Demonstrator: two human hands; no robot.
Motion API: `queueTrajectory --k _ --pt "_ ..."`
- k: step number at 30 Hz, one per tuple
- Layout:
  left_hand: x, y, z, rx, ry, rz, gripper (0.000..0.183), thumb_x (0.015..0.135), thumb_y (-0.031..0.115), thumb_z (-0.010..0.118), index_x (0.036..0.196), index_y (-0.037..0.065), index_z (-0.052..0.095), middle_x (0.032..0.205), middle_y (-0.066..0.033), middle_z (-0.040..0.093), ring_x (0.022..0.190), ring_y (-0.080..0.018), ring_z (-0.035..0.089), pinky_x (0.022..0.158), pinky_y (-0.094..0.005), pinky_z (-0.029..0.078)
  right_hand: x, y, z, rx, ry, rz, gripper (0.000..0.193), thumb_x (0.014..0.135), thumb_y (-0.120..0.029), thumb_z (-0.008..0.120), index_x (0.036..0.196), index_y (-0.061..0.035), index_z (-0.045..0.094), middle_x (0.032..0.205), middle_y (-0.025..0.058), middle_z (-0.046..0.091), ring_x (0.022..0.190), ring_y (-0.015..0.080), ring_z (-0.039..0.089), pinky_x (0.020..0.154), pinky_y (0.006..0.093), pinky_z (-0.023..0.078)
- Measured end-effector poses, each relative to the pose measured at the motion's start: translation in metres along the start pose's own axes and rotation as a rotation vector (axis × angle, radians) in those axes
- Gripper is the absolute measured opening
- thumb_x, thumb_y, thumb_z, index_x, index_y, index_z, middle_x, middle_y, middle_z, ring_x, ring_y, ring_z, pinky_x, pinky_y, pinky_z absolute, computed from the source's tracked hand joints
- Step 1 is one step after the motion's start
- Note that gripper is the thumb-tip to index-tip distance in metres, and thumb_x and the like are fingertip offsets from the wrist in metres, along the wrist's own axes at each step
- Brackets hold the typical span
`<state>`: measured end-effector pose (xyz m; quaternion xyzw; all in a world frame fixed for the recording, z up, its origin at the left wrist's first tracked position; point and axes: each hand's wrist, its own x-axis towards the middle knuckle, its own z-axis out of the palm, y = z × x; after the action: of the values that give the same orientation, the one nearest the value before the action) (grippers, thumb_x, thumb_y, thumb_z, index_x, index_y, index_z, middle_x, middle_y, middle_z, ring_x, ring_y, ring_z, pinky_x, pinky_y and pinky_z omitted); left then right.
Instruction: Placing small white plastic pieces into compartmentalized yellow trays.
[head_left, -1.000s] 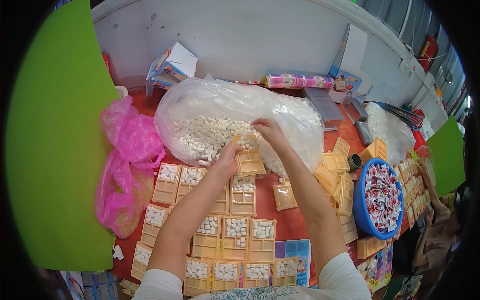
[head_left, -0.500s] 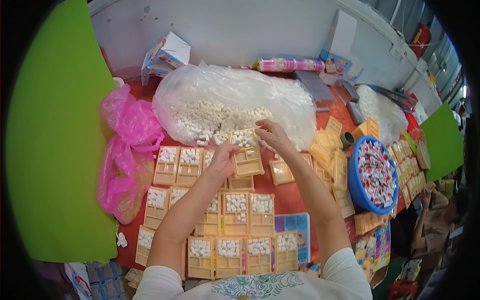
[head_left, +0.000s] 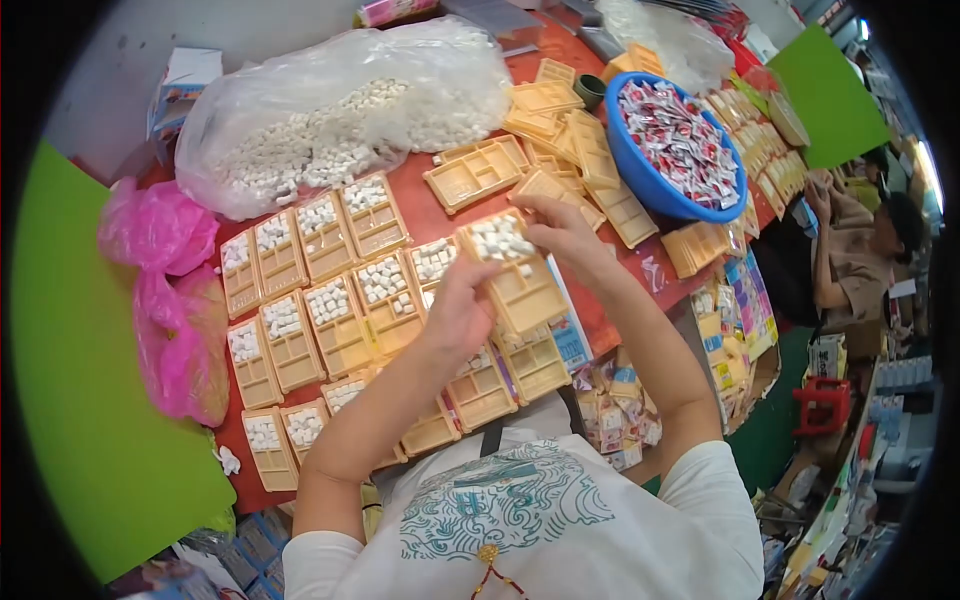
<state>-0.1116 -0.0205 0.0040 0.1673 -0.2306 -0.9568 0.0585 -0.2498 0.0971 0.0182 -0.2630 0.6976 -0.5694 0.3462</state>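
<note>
A pale orange compartment tray [head_left: 530, 298] is held up over the near rows of trays. My left hand [head_left: 468, 305] is closed around its left side, thumb on top. My right hand [head_left: 568, 232] grips its upper right corner with bent fingers. Small white cube-like pieces [head_left: 500, 238] fill the held tray's top compartment. Beneath and to the left lie rows of like trays [head_left: 340, 325] with white pieces in their top compartments. Beyond them rests a clear plastic bag [head_left: 440, 75] with a heap of loose white pieces [head_left: 330, 130].
A blue basin [head_left: 625, 165] of small red-and-white packets stands at the right, beside a loose pile of trays without white pieces [head_left: 545, 110]. Pink plastic bags [head_left: 165, 230] lie at the left edge of the red table [head_left: 425, 215]. Another person [head_left: 860, 240] sits at far right.
The view has swung to the right. The tray has come from near the clear bag toward my body, and my right hand has moved from beside the bag onto the tray's corner.
</note>
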Motion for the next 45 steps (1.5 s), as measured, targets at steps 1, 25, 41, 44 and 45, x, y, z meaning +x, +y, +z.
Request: queueTrajectory --k 1,25,41,44,45 --pt "-0.005 -0.011 0.006 0.035 -0.001 -0.041 0.047 0.083 0.001 0.048 0.130 0.003 0.040 0.120 -0.0137 0.055 0.108 -0.0243 0.058 0.094 -0.0401 0.049 -0.015 0.003 -0.009 -0.001 0.042 0.007 0.047 0.082 -0.010 0.055 0.127 0.0031 0.049 0.085 -0.0011 0.053 0.075 0.0064 0.051 0.063 0.0208 0.042" --pt "-0.053 -0.087 -0.014 2.203 -0.586 0.619 0.048 0.079 0.017 0.059 0.124 0.003 0.048 0.134 -0.0201 0.042 0.127 -0.0379 0.038 0.103 -0.0514 0.030 -0.109 0.093 -0.044 -0.437 0.428 -0.227 0.026 0.085 -0.005 0.057 0.109 0.0025 0.059 0.093 0.0088 0.055 0.085 0.0181 0.057 0.075 0.0280 0.047" --pt "-0.046 -0.071 -0.013 2.026 -0.548 0.672 0.045 0.080 0.015 0.059 0.123 0.006 0.050 0.132 -0.0156 0.045 0.127 -0.0344 0.038 0.102 -0.0529 0.029 -0.056 0.064 -0.034 -1.260 0.466 -0.467 0.015 0.076 -0.012 0.064 0.089 -0.0055 0.060 0.087 0.0094 0.053 0.087 0.0262 0.053 0.073 0.0373 0.039" --pt "-0.036 -0.060 -0.013 1.937 -0.483 0.693 0.042 0.081 0.013 0.058 0.122 0.006 0.052 0.131 -0.0169 0.046 0.125 -0.0356 0.041 0.101 -0.0524 0.030 -0.026 0.071 -0.033 -1.432 0.426 -0.517 0.012 0.072 -0.016 0.062 0.081 -0.0069 0.059 0.083 0.0082 0.052 0.082 0.0243 0.052 0.073 0.0362 0.037" --pt "-0.032 -0.056 -0.012 1.914 -0.454 0.691 0.041 0.081 0.012 0.057 0.121 0.005 0.053 0.130 -0.0177 0.047 0.123 -0.0361 0.042 0.101 -0.0514 0.031 -0.019 0.072 -0.031 -1.484 0.392 -0.499 0.012 0.071 -0.015 0.061 0.079 -0.0068 0.059 0.082 0.0080 0.052 0.081 0.0242 0.052 0.073 0.0364 0.037"
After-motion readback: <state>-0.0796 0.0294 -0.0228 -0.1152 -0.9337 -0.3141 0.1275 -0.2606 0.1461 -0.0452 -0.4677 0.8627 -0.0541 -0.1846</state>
